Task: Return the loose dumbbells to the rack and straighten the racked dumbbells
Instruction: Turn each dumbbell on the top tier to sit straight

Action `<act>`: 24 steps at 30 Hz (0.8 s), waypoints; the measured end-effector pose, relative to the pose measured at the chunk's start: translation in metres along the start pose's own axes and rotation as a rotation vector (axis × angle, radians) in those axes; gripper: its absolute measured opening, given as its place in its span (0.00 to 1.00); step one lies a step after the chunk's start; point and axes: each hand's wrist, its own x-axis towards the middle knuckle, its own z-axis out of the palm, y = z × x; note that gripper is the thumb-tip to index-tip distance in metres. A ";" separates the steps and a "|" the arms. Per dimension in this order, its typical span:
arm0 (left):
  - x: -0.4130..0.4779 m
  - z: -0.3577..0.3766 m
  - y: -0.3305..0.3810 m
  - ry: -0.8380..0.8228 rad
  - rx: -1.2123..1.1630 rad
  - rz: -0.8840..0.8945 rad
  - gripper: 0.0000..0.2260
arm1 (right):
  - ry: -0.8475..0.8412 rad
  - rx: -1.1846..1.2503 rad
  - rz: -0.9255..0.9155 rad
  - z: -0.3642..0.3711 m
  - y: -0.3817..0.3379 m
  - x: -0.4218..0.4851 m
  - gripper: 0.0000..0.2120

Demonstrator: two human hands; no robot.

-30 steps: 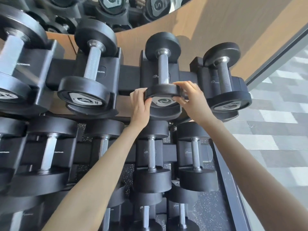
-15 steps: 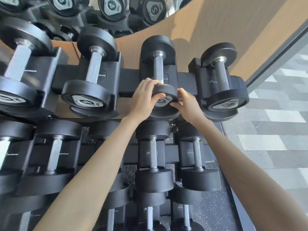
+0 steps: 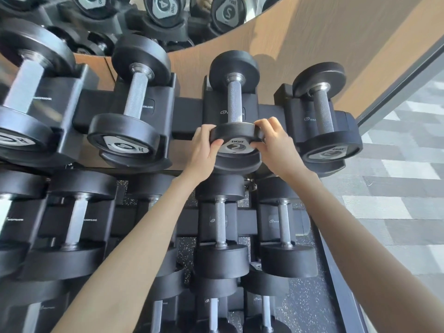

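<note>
Dumbbell (image 3: 234,102) marked 2 — racked, left hand (image 3: 203,150), right hand (image 3: 276,145) gripping its head

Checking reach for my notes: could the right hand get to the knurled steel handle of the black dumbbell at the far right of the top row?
Probably yes: that knurled steel handle lies bare beside the right hand, nothing between, though the hand grips the black dumbbell marked 2.

A gym's free-weights corner. A tiered black steel rack (image 3: 187,116) of black rubber-headed dumbbells (image 3: 134,97) with knurled steel handles spreads left of the left hand (image 3: 204,150) and below both hands. Beyond them is a wall mirror (image 3: 168,10) over wood-grain panelling (image 3: 312,44). Grey patchwork carpet (image 3: 396,188) lies right of the right hand (image 3: 276,145).
</note>
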 end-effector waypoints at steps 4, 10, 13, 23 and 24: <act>0.001 -0.002 0.007 -0.052 0.024 0.012 0.17 | 0.007 0.087 0.037 0.003 0.008 -0.002 0.16; -0.005 -0.013 0.021 -0.090 0.170 -0.033 0.15 | -0.031 0.136 0.043 0.002 0.007 -0.004 0.17; -0.016 -0.025 0.029 -0.107 0.378 -0.040 0.19 | -0.034 0.054 0.075 0.005 0.002 -0.011 0.22; -0.146 -0.106 0.027 -0.100 0.988 0.009 0.25 | 0.091 -0.096 -0.095 0.033 -0.028 -0.088 0.34; -0.158 -0.111 0.028 -0.095 1.010 -0.021 0.26 | 0.075 -0.087 -0.123 0.036 -0.032 -0.093 0.33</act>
